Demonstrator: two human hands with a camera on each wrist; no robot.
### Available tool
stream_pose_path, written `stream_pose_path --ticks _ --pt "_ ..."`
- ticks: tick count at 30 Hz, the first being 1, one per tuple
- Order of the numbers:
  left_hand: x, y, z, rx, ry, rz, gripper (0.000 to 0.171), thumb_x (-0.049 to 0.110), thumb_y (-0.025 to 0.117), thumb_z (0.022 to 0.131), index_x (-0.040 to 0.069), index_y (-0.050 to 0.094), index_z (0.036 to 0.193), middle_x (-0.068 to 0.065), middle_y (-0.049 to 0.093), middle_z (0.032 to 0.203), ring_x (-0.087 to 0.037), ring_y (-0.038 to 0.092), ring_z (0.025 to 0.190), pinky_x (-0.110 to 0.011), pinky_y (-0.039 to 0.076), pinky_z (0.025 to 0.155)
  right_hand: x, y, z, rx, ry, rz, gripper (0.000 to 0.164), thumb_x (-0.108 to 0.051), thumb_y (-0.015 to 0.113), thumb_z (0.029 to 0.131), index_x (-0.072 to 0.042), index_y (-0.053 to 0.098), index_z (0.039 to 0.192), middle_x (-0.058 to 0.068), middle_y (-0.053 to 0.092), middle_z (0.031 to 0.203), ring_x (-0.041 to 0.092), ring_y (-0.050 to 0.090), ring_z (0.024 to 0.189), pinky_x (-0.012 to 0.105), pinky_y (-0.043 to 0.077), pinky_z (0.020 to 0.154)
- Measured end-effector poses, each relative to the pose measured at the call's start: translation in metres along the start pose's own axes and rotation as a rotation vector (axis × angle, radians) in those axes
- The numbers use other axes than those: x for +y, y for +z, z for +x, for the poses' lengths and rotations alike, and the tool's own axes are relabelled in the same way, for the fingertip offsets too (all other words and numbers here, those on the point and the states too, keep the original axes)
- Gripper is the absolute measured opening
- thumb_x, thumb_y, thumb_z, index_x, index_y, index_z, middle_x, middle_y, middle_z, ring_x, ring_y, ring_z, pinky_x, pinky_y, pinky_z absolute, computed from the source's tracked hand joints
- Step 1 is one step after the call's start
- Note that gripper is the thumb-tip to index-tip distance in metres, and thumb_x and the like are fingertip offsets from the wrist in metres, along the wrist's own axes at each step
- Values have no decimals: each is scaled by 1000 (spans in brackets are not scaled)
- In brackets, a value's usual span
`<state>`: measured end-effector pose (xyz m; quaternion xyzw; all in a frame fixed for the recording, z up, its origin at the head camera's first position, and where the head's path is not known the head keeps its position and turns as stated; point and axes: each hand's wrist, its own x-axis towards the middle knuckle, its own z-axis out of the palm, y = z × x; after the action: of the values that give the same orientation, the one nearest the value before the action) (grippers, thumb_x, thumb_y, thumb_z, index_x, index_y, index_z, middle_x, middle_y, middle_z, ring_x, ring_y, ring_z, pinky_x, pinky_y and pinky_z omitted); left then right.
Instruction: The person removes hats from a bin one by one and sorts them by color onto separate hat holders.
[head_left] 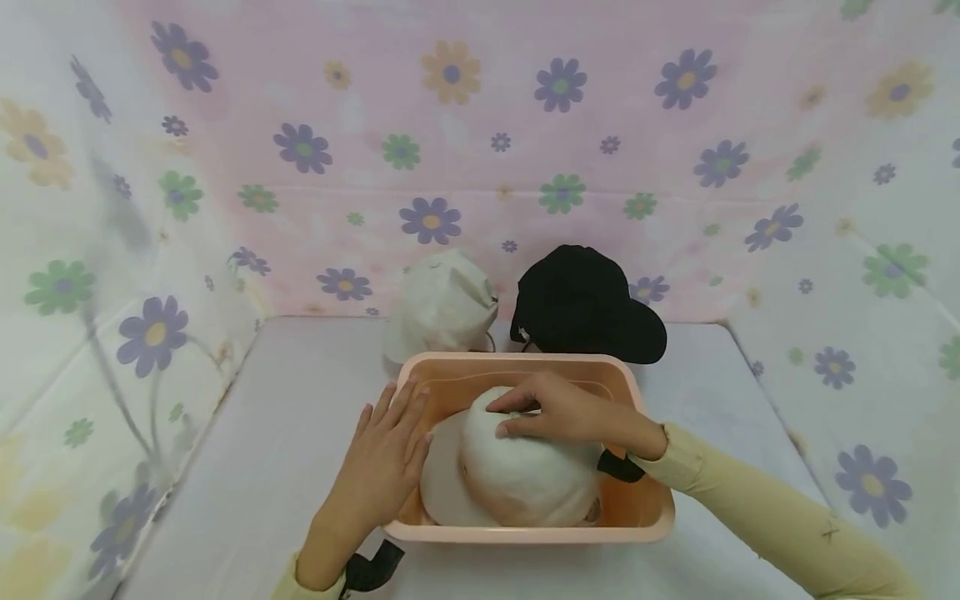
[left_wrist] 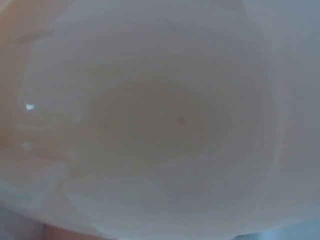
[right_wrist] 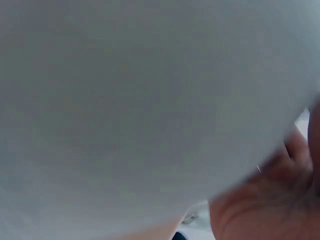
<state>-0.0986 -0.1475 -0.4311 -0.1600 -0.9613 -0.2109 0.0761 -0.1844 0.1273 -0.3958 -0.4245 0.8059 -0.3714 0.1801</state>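
A white cap [head_left: 532, 475] sits inside a peach plastic basin [head_left: 525, 535], its brim toward the basin's left side. My right hand [head_left: 558, 408] pinches the top of the cap's crown, thumb and fingers bent onto the fabric. In the right wrist view the pale cap [right_wrist: 140, 110] fills most of the picture, with part of the palm [right_wrist: 265, 210] at lower right. My left hand [head_left: 386, 454] lies over the basin's left rim with straight, slightly spread fingers. The left wrist view shows the blurred, pale basin wall [left_wrist: 150, 120] up close.
Behind the basin, a cream cap [head_left: 442, 304] stands at the left and a black cap [head_left: 573, 304] at the right. All rest on a white-covered table [head_left: 285, 433]. Flower-printed cloth [head_left: 480, 167] rises behind the table and along both sides.
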Motion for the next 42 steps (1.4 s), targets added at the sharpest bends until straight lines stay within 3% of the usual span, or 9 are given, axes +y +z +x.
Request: stream_pose_path --ticks 4,8,13,17,21,24,28,32,42 --pt "1 0 1 7 9 -9 58 24 58 103 6 42 155 -15 32 164 -43 24 152 -71 23 116 5 -5 -9 -125 65 -103 62 -44 77 89 -15 62 142 -6 64 136 8 60 122 29 51 104" --pt "1 0 1 -1 7 -15 57 24 58 103 6 42 155 -15 32 164 -44 24 152 -72 23 115 6 -12 -18 -197 151 -175 76 -47 84 82 -11 58 144 -3 62 136 12 57 120 33 50 104" --pt "1 0 1 -4 1 -27 57 24 57 104 6 41 156 -15 32 165 -43 23 153 -71 22 116 11 -13 -19 -120 256 -169 46 -34 90 78 -11 75 115 -9 69 100 9 61 90 23 55 79" --pt "1 1 0 -4 -2 -39 57 24 57 104 6 41 155 -15 31 165 -44 22 153 -72 22 116 14 -14 -17 -57 266 -118 18 -20 91 77 -13 76 82 -12 50 64 4 48 61 18 41 56" --pt "0 1 0 -12 -11 -34 57 25 57 104 6 41 156 -14 30 165 -43 22 153 -71 21 116 13 -15 -17 -25 222 -52 21 -10 88 79 -12 69 69 -10 34 57 3 39 53 19 32 52" --pt "0 1 -1 -4 -12 -20 57 25 58 104 6 42 155 -13 31 165 -42 22 153 -71 21 117 12 -15 -17 11 193 -22 19 -9 86 81 -12 69 72 -11 36 58 2 40 54 18 33 54" --pt "0 1 0 12 -10 6 57 25 60 102 6 44 154 -14 33 164 -42 23 153 -71 21 116 8 -13 -17 78 155 -6 8 -13 84 84 -14 76 85 -12 58 68 3 50 63 18 42 59" --pt "0 1 -1 14 -11 15 58 24 60 102 6 43 154 -14 33 164 -43 23 153 -71 21 116 1 -13 -21 168 131 16 12 -16 82 86 -13 80 97 -6 75 87 4 60 73 21 53 64" --pt "2 0 0 10 -20 8 57 23 59 103 5 43 154 -15 34 163 -43 24 152 -71 20 117 -17 -27 -29 286 104 73 27 -13 81 87 -6 79 113 4 78 102 8 70 85 28 61 71"
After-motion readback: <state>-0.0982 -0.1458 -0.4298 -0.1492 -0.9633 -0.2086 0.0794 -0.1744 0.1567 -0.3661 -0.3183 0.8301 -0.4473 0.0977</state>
